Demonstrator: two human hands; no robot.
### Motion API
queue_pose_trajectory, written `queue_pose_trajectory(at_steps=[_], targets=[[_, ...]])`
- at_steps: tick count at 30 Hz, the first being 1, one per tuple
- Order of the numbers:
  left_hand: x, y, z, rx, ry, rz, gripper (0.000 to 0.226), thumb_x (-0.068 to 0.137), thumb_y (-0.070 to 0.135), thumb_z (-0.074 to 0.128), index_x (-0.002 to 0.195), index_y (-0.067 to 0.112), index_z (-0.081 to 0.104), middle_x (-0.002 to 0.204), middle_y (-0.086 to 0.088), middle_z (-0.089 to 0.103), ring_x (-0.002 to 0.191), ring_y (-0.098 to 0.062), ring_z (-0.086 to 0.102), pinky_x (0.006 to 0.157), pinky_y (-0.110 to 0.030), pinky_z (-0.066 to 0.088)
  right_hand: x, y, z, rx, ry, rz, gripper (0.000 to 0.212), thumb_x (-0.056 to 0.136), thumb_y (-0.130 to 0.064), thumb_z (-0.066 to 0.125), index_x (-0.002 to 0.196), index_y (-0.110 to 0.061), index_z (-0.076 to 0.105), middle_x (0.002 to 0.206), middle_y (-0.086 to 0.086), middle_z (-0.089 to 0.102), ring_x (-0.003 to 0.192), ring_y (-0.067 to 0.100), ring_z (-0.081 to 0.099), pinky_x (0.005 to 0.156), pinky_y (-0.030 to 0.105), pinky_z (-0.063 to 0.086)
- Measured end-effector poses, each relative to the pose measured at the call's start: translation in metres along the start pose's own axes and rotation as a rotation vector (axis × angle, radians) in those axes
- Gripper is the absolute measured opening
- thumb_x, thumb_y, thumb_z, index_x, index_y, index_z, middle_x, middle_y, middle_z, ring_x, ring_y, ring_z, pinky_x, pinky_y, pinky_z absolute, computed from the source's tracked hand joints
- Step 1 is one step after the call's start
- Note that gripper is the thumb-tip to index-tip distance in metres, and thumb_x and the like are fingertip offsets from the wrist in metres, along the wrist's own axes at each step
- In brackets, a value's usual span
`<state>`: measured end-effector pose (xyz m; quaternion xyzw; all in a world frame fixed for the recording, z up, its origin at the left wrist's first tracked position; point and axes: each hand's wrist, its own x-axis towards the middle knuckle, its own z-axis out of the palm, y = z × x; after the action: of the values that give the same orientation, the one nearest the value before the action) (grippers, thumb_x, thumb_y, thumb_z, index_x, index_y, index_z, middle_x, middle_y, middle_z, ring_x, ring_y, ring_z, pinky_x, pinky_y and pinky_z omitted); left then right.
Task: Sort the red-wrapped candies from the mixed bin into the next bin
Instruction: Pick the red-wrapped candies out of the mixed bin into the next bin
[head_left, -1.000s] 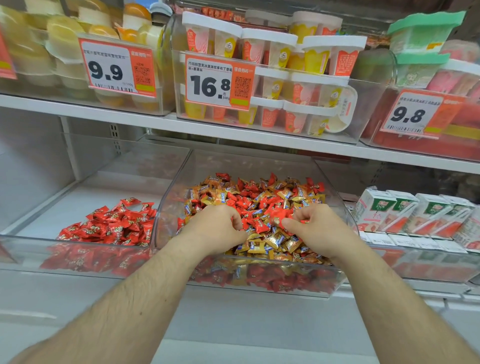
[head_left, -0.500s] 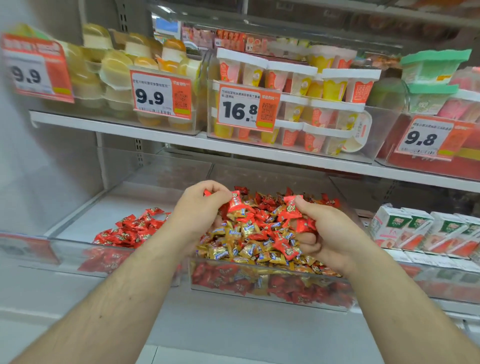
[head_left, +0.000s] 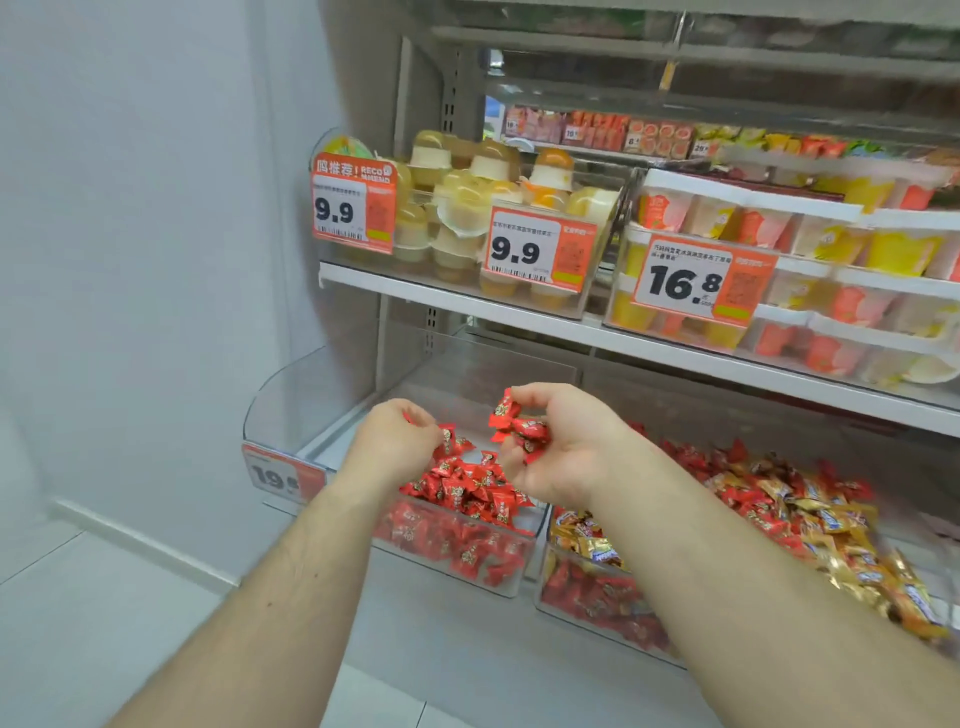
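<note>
From the head camera we look down along two bare forearms toward a shop shelf. Our left hand (head_left: 392, 447) hangs over the clear bin on the left (head_left: 470, 574), its fingers curled around a few red-wrapped candies (head_left: 451, 437) at the fingertips. Our right hand (head_left: 563, 449) is beside it, also above that bin, fingers bent around a small bunch of red candies (head_left: 519, 427), one of which sticks up between thumb and forefinger. The two hands are near each other but apart.

Below them, the left bin holds a pile of only red candies (head_left: 475, 488). Just to its right, touching side by side, stands the mixed bin (head_left: 597, 608), heaped with red and gold wrapped sweets (head_left: 789, 514) that spread toward the right edge of the view.

A red price tag (head_left: 283, 475) is fixed at the front left of the lower shelf; our left forearm hides part of its number. On the shelf above (head_left: 457, 296), clear trays carry jelly cups (head_left: 467, 208) and stacked pudding cups (head_left: 810, 260), with orange price tags reading 9.9 (head_left: 353, 210), 9.9 (head_left: 537, 249) and 16.8 (head_left: 701, 280). A pale wall (head_left: 156, 260) fills the left side, and pale floor tiles (head_left: 104, 597) lie below.
</note>
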<state>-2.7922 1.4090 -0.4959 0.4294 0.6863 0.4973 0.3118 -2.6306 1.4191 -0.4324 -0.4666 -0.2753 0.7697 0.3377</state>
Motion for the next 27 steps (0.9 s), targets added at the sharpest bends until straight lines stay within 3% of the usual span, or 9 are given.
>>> queue_pose_trajectory(at_steps=[3, 5, 8, 13, 16, 20, 24, 27], targets=[[0.005, -0.009, 0.004, 0.145, -0.011, 0.055, 0.03, 0.076, 0.006, 0.071, 0.102, 0.018, 0.06, 0.094, -0.002, 0.066, 0.082, -0.022, 0.064, 0.079, -0.035, 0.054, 0.012, 0.006, 0.012, 0.043, 0.048, -0.016, 0.028, 0.086, -0.015, 0.066, 0.103, 0.003, 0.052, 0.1, 0.014, 0.055, 0.087, 0.024, 0.06, 0.077, 0.041, 0.058], [0.005, -0.011, 0.005, 0.247, -0.077, 0.099, 0.063, 0.075, 0.009, 0.074, 0.131, 0.021, 0.049, 0.118, -0.004, 0.06, 0.083, -0.015, 0.06, 0.075, -0.03, 0.052, 0.013, 0.01, 0.014, 0.009, 0.098, -0.036, 0.045, 0.086, -0.017, 0.067, 0.121, 0.003, 0.045, 0.118, 0.018, 0.047, 0.117, 0.043, 0.052, 0.096, 0.059, 0.047], [0.003, -0.009, 0.003, 0.325, -0.156, 0.098, 0.083, 0.076, 0.004, 0.065, 0.148, 0.029, 0.032, 0.129, -0.01, 0.057, 0.065, -0.014, 0.057, 0.059, -0.026, 0.046, 0.01, 0.013, 0.011, -0.038, 0.109, -0.094, 0.047, 0.089, -0.021, 0.064, 0.128, -0.006, 0.041, 0.12, 0.012, 0.037, 0.135, 0.053, 0.03, 0.104, 0.067, 0.031], [0.001, -0.009, 0.004, 0.341, -0.178, 0.125, 0.078, 0.08, 0.0, 0.059, 0.148, 0.029, 0.034, 0.142, -0.002, 0.05, 0.058, -0.014, 0.056, 0.057, -0.025, 0.045, 0.005, 0.011, -0.005, -0.143, 0.052, -0.106, 0.046, 0.093, -0.027, 0.059, 0.128, 0.0, 0.047, 0.136, 0.032, 0.038, 0.122, 0.053, 0.048, 0.096, 0.053, 0.048], [-0.004, -0.006, 0.011, 0.331, -0.2, 0.182, 0.068, 0.081, 0.006, 0.065, 0.141, 0.027, 0.044, 0.133, 0.004, 0.056, 0.081, -0.01, 0.06, 0.071, -0.026, 0.051, -0.006, 0.009, -0.019, -0.119, 0.037, -0.15, 0.037, 0.097, -0.022, 0.054, 0.126, 0.002, 0.051, 0.136, 0.032, 0.044, 0.116, 0.047, 0.056, 0.096, 0.049, 0.05], [-0.017, 0.008, 0.029, 0.23, -0.18, 0.334, 0.045, 0.08, 0.006, 0.066, 0.115, 0.032, 0.056, 0.111, 0.01, 0.065, 0.091, -0.003, 0.062, 0.086, -0.025, 0.051, -0.028, 0.001, -0.045, 0.009, -0.002, -0.247, 0.021, 0.098, -0.018, 0.052, 0.102, 0.002, 0.058, 0.105, 0.024, 0.062, 0.091, 0.036, 0.069, 0.076, 0.041, 0.059], [-0.041, 0.032, 0.055, 0.192, -0.202, 0.477, 0.034, 0.079, 0.003, 0.064, 0.099, 0.03, 0.064, 0.091, 0.018, 0.066, 0.087, 0.001, 0.061, 0.072, -0.002, 0.041, -0.049, -0.015, -0.089, 0.052, 0.068, -0.366, 0.019, 0.096, -0.018, 0.051, 0.089, -0.003, 0.061, 0.077, 0.011, 0.064, 0.07, 0.024, 0.067, 0.063, 0.03, 0.058], [-0.058, 0.048, 0.079, 0.22, -0.28, 0.582, 0.03, 0.081, 0.004, 0.063, 0.096, 0.03, 0.066, 0.088, 0.016, 0.067, 0.085, -0.002, 0.061, 0.073, -0.006, 0.044, -0.064, -0.025, -0.133, 0.102, 0.174, -0.449, 0.018, 0.095, -0.017, 0.051, 0.086, -0.006, 0.062, 0.07, 0.007, 0.064, 0.064, 0.02, 0.062, 0.059, 0.028, 0.053]])
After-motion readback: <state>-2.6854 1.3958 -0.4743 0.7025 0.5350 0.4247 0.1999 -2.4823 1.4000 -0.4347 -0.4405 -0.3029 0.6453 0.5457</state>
